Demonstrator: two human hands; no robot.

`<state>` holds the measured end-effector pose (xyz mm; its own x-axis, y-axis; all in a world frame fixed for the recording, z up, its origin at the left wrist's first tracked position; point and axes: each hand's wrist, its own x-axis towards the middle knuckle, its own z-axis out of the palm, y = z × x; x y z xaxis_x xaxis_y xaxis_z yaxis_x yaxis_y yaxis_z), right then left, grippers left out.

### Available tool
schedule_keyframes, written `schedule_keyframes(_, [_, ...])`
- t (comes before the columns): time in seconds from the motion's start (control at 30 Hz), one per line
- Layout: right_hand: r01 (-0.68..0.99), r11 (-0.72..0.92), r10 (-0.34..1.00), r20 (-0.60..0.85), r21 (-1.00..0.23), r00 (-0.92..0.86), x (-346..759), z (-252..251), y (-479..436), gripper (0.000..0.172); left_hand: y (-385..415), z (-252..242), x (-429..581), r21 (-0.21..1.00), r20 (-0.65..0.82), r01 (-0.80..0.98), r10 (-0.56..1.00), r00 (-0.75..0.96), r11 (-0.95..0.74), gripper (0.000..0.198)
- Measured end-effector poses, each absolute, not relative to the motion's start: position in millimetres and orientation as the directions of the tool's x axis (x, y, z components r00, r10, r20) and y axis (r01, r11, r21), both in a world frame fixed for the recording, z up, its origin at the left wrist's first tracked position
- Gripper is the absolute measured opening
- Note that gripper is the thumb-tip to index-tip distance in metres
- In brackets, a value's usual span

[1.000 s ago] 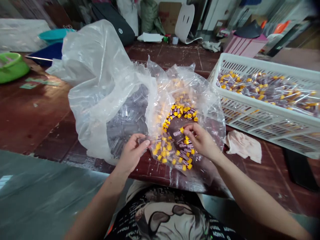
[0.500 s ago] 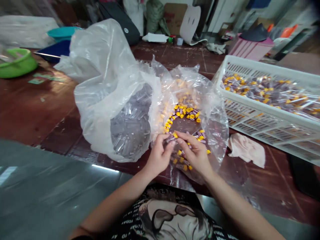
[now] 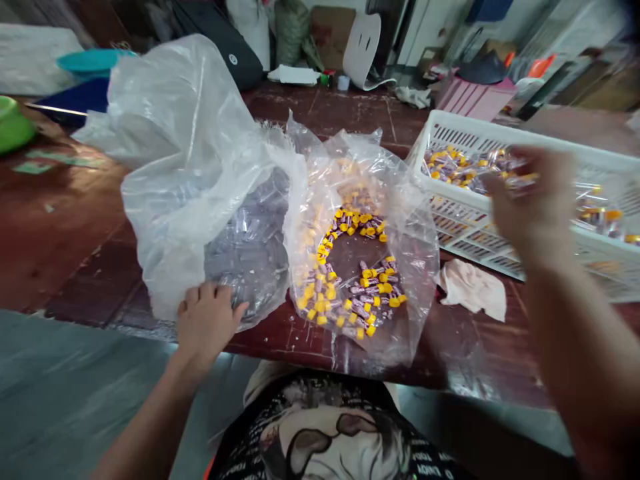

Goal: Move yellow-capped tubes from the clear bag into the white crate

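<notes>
My left hand rests at the front lip of a large translucent white bag, fingers spread and thumb apart. Inside that bag lie many clear plastic tubes. Over the white slatted basket is my right hand, smeared by motion, so its fingers and anything in them cannot be made out. The basket holds many clear tubes with yellow ends and purplish contents. Between my hands, a clear plastic bag lies open on the table with small yellow-capped purple pieces on it.
A crumpled pale cloth lies by the basket on the dark red table. A green basin and a blue basin stand at the left. Behind the basket is a pink box.
My hands have parted from a small yellow-capped piece held over the clear bag. My left has moved left to the white bag, my right out over the basket. The view has shifted right.
</notes>
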<state>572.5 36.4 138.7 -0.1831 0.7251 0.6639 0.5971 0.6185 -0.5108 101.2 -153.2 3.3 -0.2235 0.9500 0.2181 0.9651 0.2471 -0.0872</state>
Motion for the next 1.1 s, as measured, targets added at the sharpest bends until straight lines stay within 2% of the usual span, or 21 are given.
schedule_keyframes(0.03, [0.662, 0.595, 0.711, 0.682, -0.455, -0.171, 549.8, 117.1, 34.2, 0.034, -154.4, -2.3, 101.0, -0.112, 0.189, 0.967, 0.961, -0.204, 0.228, 0.029])
schedule_keyframes(0.07, [0.693, 0.591, 0.728, 0.644, -0.413, -0.236, 523.7, 92.3, 30.6, 0.03, -154.2, -6.2, 102.9, -0.117, 0.174, 0.971, 0.967, -0.188, 0.209, 0.027])
schedule_keyframes(0.17, [0.7, 0.599, 0.788, 0.44, -0.389, -0.429, 446.0, 19.6, 13.4, 0.027, -146.7, -7.8, 112.1, -0.024, 0.221, 0.985, 0.962, -0.163, 0.173, 0.025])
schedule_keyframes(0.27, [0.757, 0.54, 0.841, 0.281, -0.368, -0.463, 402.0, -20.6, -0.1, 0.03, -136.4, -0.1, 120.3, 0.254, 0.281, 0.962, 0.945, -0.169, 0.097, 0.026])
schedule_keyframes(0.33, [0.766, 0.532, 0.846, 0.262, -0.362, -0.464, 397.2, -24.9, -2.3, 0.022, -132.8, 5.7, 127.4, 0.495, 0.249, 0.868, 0.952, -0.181, 0.036, 0.028])
schedule_keyframes(0.4, [0.763, 0.526, 0.85, 0.274, -0.375, -0.45, 406.2, -15.1, -2.2, 0.012, -132.0, 10.1, 137.6, 0.685, 0.185, 0.728, 0.972, -0.146, -0.022, 0.031])
schedule_keyframes(0.5, [0.643, 0.563, 0.827, 0.342, -0.519, -0.447, 426.8, 13.9, -7.7, 0.019, -131.8, 14.5, 157.3, 0.82, 0.165, 0.558, 0.986, -0.025, -0.123, 0.029])
schedule_keyframes(0.57, [0.505, 0.64, 0.763, 0.399, -0.579, -0.508, 435.2, 33.5, -17.8, 0.025, -129.8, 17.4, 171.0, 0.851, 0.194, 0.488, 0.98, 0.045, -0.191, 0.027])
schedule_keyframes(0.67, [0.376, 0.774, 0.615, 0.465, -0.509, -0.637, 434.4, 51.0, -36.7, 0.025, -124.5, 23.0, 188.4, 0.871, 0.233, 0.413, 0.964, 0.127, -0.265, 0.028])
schedule_keyframes(0.77, [0.322, 0.822, 0.555, 0.53, -0.471, -0.641, 425.2, 51.2, -51.3, 0.032, -119.1, 28.3, 200.9, 0.864, 0.271, 0.397, 0.95, 0.155, -0.311, 0.028])
schedule_keyframes(0.9, [0.276, 0.746, 0.645, 0.555, -0.606, -0.525, 417.1, 35.6, -65.1, 0.045, -116.2, 27.9, 215.9, 0.804, 0.34, 0.491, 0.937, 0.083, -0.336, 0.025])
schedule_keyframes(1.0, [0.221, 0.627, 0.745, 0.491, -0.747, -0.451, 415.0, 22.6, -72.4, 0.044, -118.5, 23.1, 231.2, 0.73, 0.403, 0.601, 0.915, 0.004, -0.325, 0.022])
schedule_keyframes(1.1, [0.176, 0.533, 0.8, 0.425, -0.828, -0.424, 412.2, 16.1, -75.3, 0.042, -122.9, 19.2, 247.8, 0.682, 0.468, 0.663, 0.881, -0.071, -0.309, 0.02])
